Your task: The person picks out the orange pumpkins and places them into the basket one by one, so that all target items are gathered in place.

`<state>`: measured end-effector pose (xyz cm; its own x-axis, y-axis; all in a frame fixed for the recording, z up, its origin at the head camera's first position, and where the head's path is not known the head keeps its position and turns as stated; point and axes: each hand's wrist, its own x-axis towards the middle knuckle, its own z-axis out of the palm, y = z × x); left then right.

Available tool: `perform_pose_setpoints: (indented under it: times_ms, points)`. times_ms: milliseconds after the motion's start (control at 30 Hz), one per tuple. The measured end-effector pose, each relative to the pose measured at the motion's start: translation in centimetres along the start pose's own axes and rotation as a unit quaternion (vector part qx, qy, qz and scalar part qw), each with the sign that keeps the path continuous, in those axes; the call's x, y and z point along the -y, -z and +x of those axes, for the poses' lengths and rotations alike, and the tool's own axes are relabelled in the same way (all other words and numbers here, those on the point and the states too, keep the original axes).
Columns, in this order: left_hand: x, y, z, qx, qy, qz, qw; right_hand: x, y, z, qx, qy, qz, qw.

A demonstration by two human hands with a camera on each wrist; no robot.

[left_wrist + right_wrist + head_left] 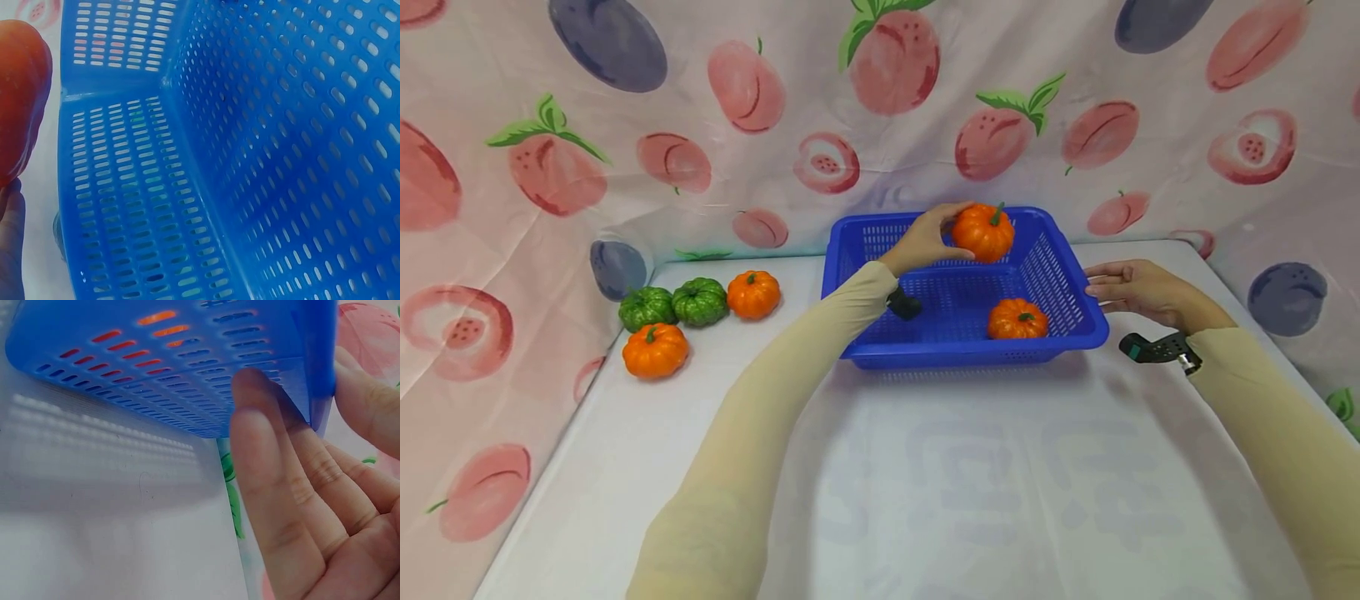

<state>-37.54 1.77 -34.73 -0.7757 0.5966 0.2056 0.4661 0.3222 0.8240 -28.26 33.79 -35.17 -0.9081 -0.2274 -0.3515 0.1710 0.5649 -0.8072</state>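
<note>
At your blue basket's [955,350] 9 o'clock, you've got two green pumpkins [700,302] and two orange pumpkins [655,351] sitting loose on the table [940,483]. Toward 12, your left hand [927,240] has thumb and fingers clamped on a raised pumpkin [983,234], probably held high to clear the rim. Another, the resting pumpkin [1017,320], sits inside around 5. At 3, your right hand [1138,292] touches the basket, fingers straightish and slightly apart, likely steadying it.

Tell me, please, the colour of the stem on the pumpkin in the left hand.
The stem is green, on an orange pumpkin; the head view shows it best.
</note>
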Motion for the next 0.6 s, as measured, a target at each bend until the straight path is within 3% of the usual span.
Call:
perform_pose_setpoints:
  times_ms: [400,600]
  points:
    - [0.0,-0.8,0.4,0.037,-0.004,-0.007,0.9993,0.2,0.0,-0.2,-0.002,0.004,0.003,1.0]
    - [0.4,-1.1,0.5,0.04,-0.003,0.02,0.999,0.2,0.0,-0.2,0.001,0.004,0.011,0.9999]
